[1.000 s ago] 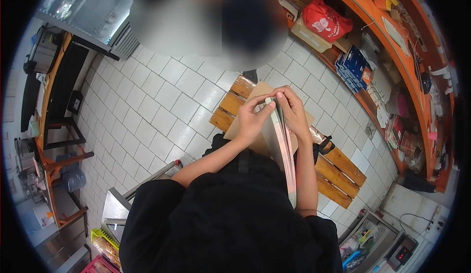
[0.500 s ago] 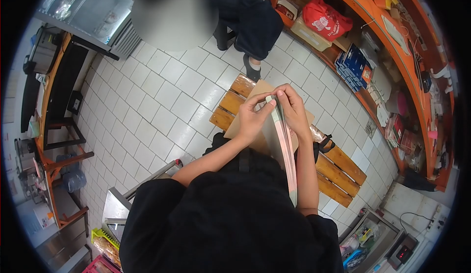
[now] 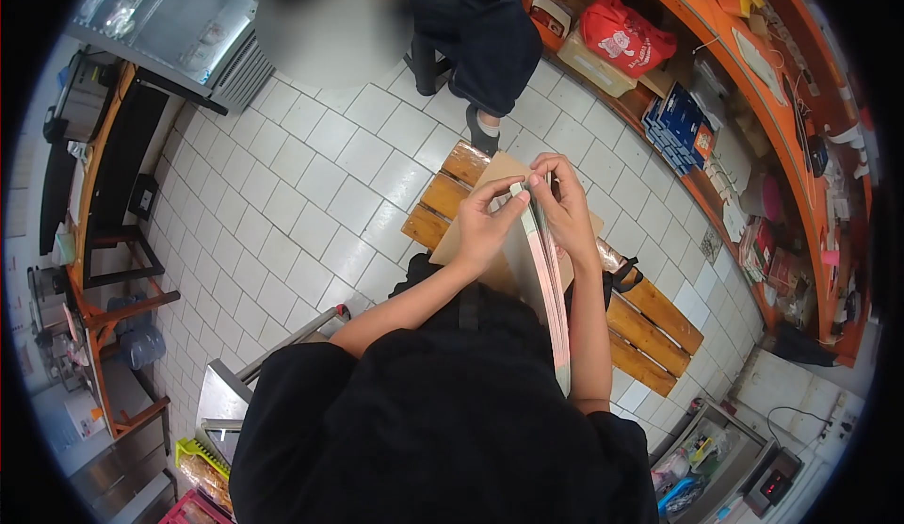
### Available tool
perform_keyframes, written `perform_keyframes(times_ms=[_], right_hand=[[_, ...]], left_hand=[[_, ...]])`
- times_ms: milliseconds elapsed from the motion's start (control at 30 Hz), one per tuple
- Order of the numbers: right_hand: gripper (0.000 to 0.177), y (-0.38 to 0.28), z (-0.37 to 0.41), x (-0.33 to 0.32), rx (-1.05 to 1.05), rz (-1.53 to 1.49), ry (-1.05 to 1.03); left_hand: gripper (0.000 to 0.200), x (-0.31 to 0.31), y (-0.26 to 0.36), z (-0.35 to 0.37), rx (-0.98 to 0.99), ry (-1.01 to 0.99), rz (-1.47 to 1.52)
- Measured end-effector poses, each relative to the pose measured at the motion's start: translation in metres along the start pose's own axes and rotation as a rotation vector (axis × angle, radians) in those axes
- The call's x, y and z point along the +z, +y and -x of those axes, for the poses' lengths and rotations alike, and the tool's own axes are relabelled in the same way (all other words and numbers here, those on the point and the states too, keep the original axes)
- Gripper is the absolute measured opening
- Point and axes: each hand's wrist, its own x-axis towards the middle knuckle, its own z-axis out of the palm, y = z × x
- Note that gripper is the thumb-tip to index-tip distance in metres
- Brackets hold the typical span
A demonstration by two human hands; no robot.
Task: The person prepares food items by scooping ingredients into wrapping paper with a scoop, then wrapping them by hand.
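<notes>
A tall stack of thin paper sheets (image 3: 540, 265), pink and pale green along the edges, stands on edge over my lap. My left hand (image 3: 482, 230) pinches its top left corner between thumb and fingers. On the other side, my right hand (image 3: 567, 211) has thumb and fingertips closed at the top edge, where the sheets part a little. Which sheets the right fingers hold is too small to tell. Brown cardboard (image 3: 510, 168) lies behind and beneath the stack, partly covered by my hands.
A slatted wooden bench (image 3: 650, 331) is beneath me on white floor tiles (image 3: 311, 199). Ahead, a person (image 3: 485, 44) sits on a dark stool. Orange shelves (image 3: 744, 44) with a red bag (image 3: 626, 36) line the right; a glass-door fridge (image 3: 169, 16) stands front left.
My right fingers have lifted and spread slightly at the top of the stack, shifting a little right. The seated person's hand has moved left off the knee. My left hand has barely moved.
</notes>
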Motion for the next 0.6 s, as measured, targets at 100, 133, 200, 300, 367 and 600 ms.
perform_keyframes(times_ms=[100,133,200,300,367,600], right_hand=[[0.012,0.0,0.001,-0.004,0.176,-0.063,-0.08],[0.012,-0.001,0.002,-0.003,0.176,-0.062,-0.081],[0.012,-0.012,0.0,0.001,0.167,-0.123,-0.016],[0.013,-0.006,-0.001,-0.002,0.091,-0.051,-0.128],[0.013,-0.006,-0.001,-0.002,0.107,-0.055,-0.122],[0.014,-0.01,-0.002,-0.004,0.136,-0.009,-0.136]], left_hand=[[0.025,0.0,0.001,0.0,-0.022,0.008,-0.002],[0.025,0.0,0.001,0.0,-0.021,0.008,-0.002],[0.024,0.0,0.002,0.001,-0.027,0.013,-0.014],[0.024,0.0,0.0,0.0,-0.02,0.02,0.01],[0.024,0.0,0.0,0.0,-0.017,0.018,0.011],[0.025,0.0,0.002,0.0,-0.016,0.015,0.015]])
